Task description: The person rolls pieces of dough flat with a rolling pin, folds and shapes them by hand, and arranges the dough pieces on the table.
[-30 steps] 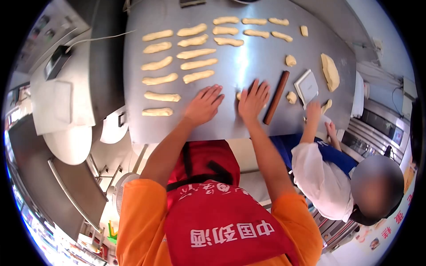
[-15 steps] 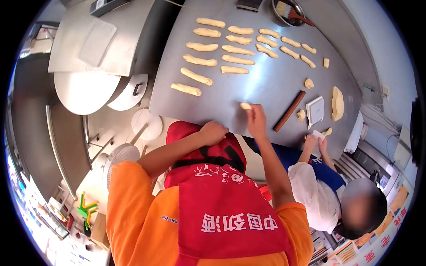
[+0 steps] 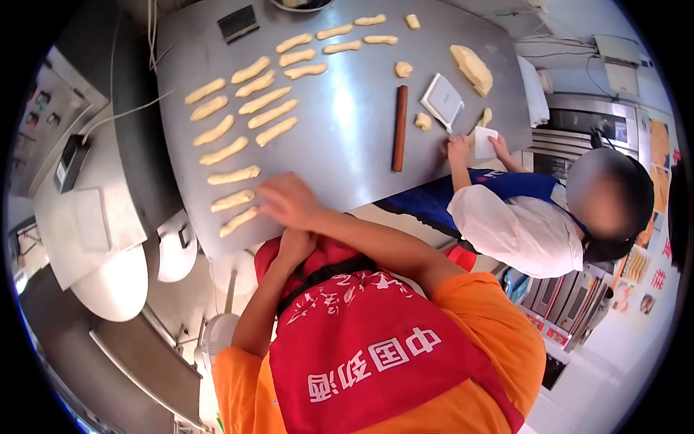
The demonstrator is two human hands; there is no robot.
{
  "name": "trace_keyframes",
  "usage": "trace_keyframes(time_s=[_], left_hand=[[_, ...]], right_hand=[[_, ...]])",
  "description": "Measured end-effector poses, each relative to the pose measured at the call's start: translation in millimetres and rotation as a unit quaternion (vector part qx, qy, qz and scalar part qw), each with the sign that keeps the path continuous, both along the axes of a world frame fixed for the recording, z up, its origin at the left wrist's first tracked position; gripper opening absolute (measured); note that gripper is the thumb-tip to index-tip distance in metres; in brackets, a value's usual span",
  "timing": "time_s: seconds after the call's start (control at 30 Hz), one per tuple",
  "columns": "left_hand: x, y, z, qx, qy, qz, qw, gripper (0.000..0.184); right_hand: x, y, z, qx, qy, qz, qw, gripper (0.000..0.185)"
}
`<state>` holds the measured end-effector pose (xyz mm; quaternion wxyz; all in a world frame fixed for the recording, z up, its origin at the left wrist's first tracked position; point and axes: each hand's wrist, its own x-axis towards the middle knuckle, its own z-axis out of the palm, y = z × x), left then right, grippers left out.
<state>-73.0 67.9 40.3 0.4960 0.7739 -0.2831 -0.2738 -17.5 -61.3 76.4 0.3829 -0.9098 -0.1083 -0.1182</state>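
My right hand (image 3: pixel 290 201) reaches to the near left of the steel table, fingers apart and slightly blurred. Its fingertips are at the right end of the nearest dough strip (image 3: pixel 238 221), touching or almost touching it. Just beyond lies another pale dough strip (image 3: pixel 232 200), with several more in rows up the table. My left hand (image 3: pixel 296 246) is at the table's front edge against the red apron. My right wrist crosses over it and hides its fingers.
A wooden rolling pin (image 3: pixel 400 129), small dough lumps (image 3: pixel 403 69), a white scale (image 3: pixel 442 99) and a large dough slab (image 3: pixel 471 69) lie to the right. A co-worker's hands (image 3: pixel 460 150) hold a white scraper (image 3: pixel 486 142) there. A metal bowl (image 3: pixel 302 6) is at the back.
My view has turned to the right. My right hand, earlier pinching a small dough piece, has moved left across my left hand. One more strip now lies at the near end of the left row.
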Motion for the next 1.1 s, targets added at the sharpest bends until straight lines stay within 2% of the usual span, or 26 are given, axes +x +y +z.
trace_keyframes(time_s=[0.03, 0.1, 0.17, 0.2, 0.27, 0.37, 0.47, 0.57, 0.67, 0.7, 0.8, 0.87, 0.93, 1.0, 1.1], left_hand=[[16, -12, 21, 0.106, 0.048, -0.031, 0.993, 0.022], [33, -37, 22, 0.062, -0.016, -0.010, 0.998, 0.018], [57, -68, 17, 0.056, -0.067, -0.027, 0.996, 0.017], [71, -87, 11, 0.047, -0.153, -0.018, 0.987, 0.019], [95, -123, -3, 0.029, -0.320, 0.005, 0.947, 0.024], [132, -146, -45, 0.006, -0.353, -0.079, 0.932, 0.033], [134, -147, -47, 0.025, -0.365, -0.079, 0.927, 0.035], [134, -149, -31, 0.054, -0.375, -0.082, 0.922, 0.036], [136, -149, -29, 0.048, -0.362, -0.089, 0.926, 0.037], [136, -149, -30, 0.047, -0.366, -0.086, 0.925, 0.036], [133, -147, -32, 0.046, -0.367, -0.079, 0.926, 0.034], [136, -148, -31, 0.045, -0.365, -0.078, 0.927, 0.033], [135, -148, -35, 0.051, -0.371, -0.085, 0.923, 0.032], [138, -147, -37, 0.059, -0.372, -0.085, 0.922, 0.032], [134, -147, -35, 0.065, -0.361, -0.084, 0.926, 0.033]], right_hand=[[-8, -31, -2, 0.012, 0.031, -0.089, 0.995, 0.039], [-23, -100, 2, 0.013, 0.067, -0.260, 0.963, 0.029], [-51, -173, -7, -0.042, 0.065, -0.356, 0.931, 0.029], [-63, -203, -4, -0.076, 0.065, -0.399, 0.912, 0.031], [-77, -254, 4, -0.138, 0.064, -0.433, 0.889, 0.038], [-76, -321, 3, -0.251, 0.073, -0.452, 0.853, 0.041], [-62, -372, -28, -0.305, 0.074, -0.414, 0.854, 0.037], [-53, -387, -53, -0.267, 0.133, -0.426, 0.854, 0.030], [-46, -382, -51, 0.009, 0.071, -0.546, 0.835, 0.024], [-44, -359, -12, 0.028, 0.047, -0.533, 0.844, 0.024], [-64, -278, 29, -0.038, -0.001, -0.415, 0.909, 0.033], [-101, -223, -25, -0.068, 0.120, -0.359, 0.923, 0.050], [-121, -161, -43, -0.160, 0.185, -0.292, 0.925, 0.068], [-140, -140, -59, -0.196, 0.194, -0.285, 0.918, 0.074], [-96, -162, -53, -0.248, 0.175, -0.252, 0.919, 0.082]])
